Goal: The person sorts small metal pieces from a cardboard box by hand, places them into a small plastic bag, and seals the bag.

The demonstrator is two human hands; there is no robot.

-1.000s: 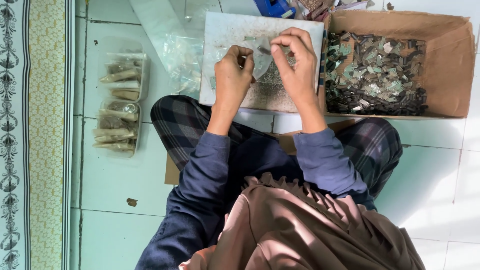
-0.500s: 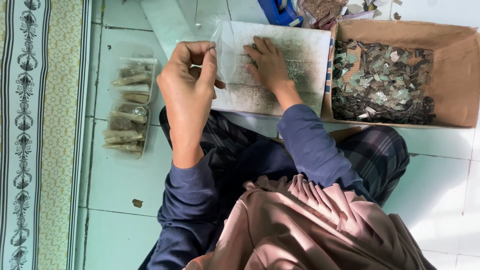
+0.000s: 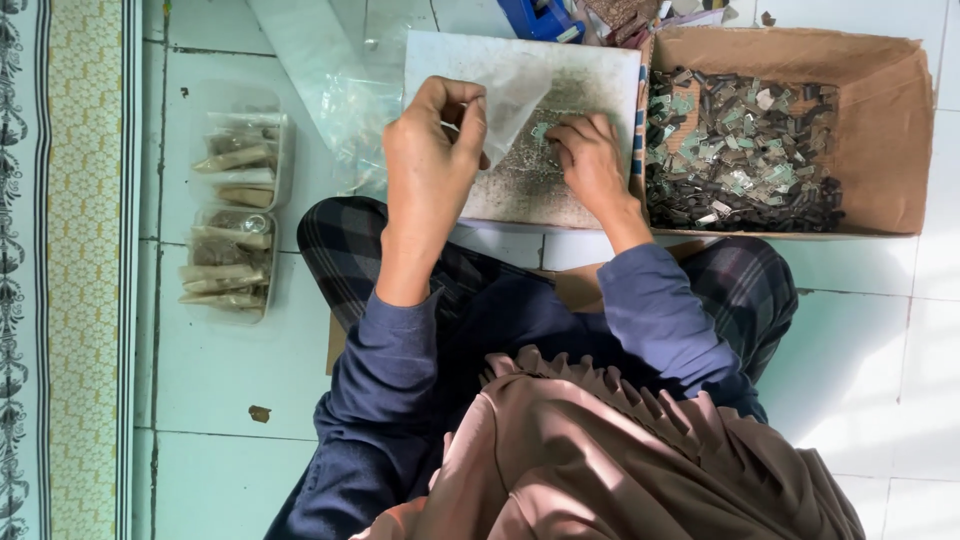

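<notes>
My left hand (image 3: 432, 150) is raised over the near left part of a white board (image 3: 590, 75) and pinches the mouth of a small clear plastic bag (image 3: 515, 100) that hangs open toward the right. My right hand (image 3: 590, 160) rests palm down on the dusty middle of the board, fingers curled over a few small greenish-grey pieces (image 3: 540, 132). Whether it grips any piece is hidden by the fingers. I sit cross-legged on the floor with the board in front of my knees.
A cardboard box (image 3: 900, 130) full of small grey, green and black pieces stands right of the board. Two clear trays (image 3: 240, 205) with several filled packets lie at the left on the pale tiled floor. A patterned mat (image 3: 60, 270) borders the far left. A blue object (image 3: 540, 18) sits beyond the board.
My left hand has lifted off the board, holding the clear bag, and drawn nearer. My right hand has dropped onto the board's middle. The view has shifted slightly.
</notes>
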